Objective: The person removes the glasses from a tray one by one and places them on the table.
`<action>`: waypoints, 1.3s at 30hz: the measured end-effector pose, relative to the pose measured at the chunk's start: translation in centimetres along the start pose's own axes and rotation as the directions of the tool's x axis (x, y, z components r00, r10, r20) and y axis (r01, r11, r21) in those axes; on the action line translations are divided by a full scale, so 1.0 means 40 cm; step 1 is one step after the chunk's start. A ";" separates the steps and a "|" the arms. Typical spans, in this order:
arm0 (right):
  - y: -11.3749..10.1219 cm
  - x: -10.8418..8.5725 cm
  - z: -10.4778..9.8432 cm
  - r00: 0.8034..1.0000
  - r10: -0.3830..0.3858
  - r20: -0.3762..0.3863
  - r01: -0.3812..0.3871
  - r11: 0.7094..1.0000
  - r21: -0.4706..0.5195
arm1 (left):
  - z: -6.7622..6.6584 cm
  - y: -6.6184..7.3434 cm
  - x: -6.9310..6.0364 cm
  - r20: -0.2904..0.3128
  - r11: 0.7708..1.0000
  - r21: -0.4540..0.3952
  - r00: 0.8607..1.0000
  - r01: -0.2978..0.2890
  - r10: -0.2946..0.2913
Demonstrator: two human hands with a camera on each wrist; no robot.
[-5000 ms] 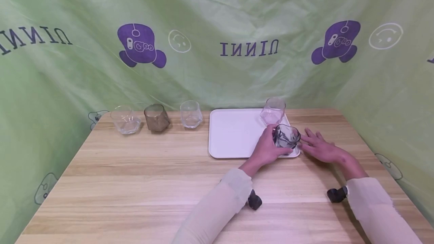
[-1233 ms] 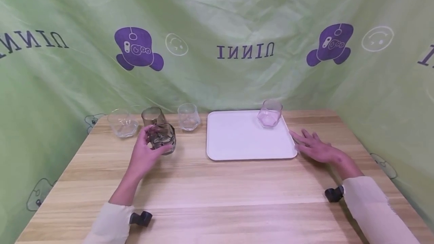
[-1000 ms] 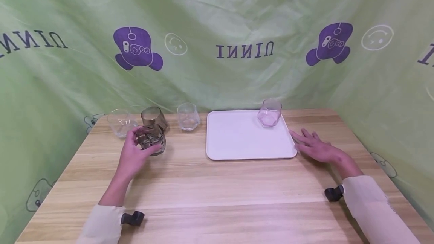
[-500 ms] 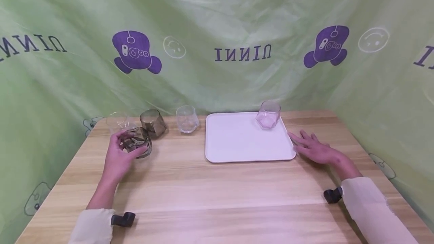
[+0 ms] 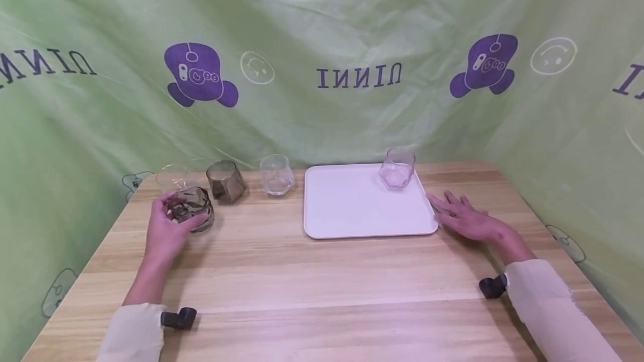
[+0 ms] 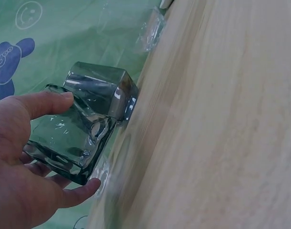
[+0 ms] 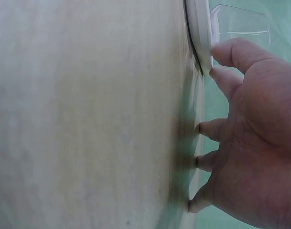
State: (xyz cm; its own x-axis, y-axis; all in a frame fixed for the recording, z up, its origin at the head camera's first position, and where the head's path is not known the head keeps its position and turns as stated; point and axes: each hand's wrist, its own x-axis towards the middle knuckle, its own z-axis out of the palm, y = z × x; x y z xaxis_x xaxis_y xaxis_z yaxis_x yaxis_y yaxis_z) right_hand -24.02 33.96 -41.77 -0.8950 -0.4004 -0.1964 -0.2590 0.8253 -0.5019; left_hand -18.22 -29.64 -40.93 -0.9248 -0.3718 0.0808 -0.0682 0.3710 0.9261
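My left hand (image 5: 168, 225) grips a dark smoky drinking glass (image 5: 196, 214) near the table's left end. In the left wrist view its thumb lies along one side of the smoky glass (image 6: 71, 136), with fingers around the other. I cannot tell whether its base touches the table. A clear glass (image 5: 173, 175) behind it is partly hidden by hand and glass. Just beyond stands a brownish glass (image 5: 226, 182). My right hand (image 5: 468, 221) has its fingers spread, thumb and forefinger touching the right edge of a white tray (image 5: 362, 205). A pink-tinted glass (image 5: 397, 169) stands on that tray.
Between the brownish glass and the tray stands another clear glass (image 5: 277, 175), near the back edge of the wooden table (image 5: 322, 284). A green printed cloth (image 5: 282, 10) hangs behind and along both sides.
The left hand has carried the smoky glass from the tray's front right corner leftward past the brownish glass, to in front of the leftmost clear glass. The right hand has stayed by the tray.
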 end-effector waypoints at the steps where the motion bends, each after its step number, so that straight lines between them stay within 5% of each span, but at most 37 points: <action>1: 0.001 0.001 0.001 1.000 0.000 -0.001 0.000 1.000 0.001 | -0.001 -0.001 0.001 -0.005 1.000 -0.003 1.000 0.004 -0.004; 18: -0.001 0.001 0.002 1.000 0.010 -0.001 -0.010 1.000 0.000 | -0.014 -0.033 0.025 -0.020 0.998 -0.038 0.999 0.043 -0.044; 39: -0.002 0.001 0.000 1.000 0.004 -0.006 -0.004 1.000 0.000 | -0.018 -0.052 0.030 0.002 0.999 -0.050 1.000 0.015 -0.015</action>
State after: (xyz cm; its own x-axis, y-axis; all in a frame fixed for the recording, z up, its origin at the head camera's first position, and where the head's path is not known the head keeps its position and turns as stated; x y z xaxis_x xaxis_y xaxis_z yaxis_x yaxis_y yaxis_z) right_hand -24.04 33.87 -41.71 -0.8983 -0.3946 -0.1934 -0.2554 0.8270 -0.5007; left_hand -18.92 -31.47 -42.49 -0.9245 -0.3753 0.0665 -0.0632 0.3229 0.9443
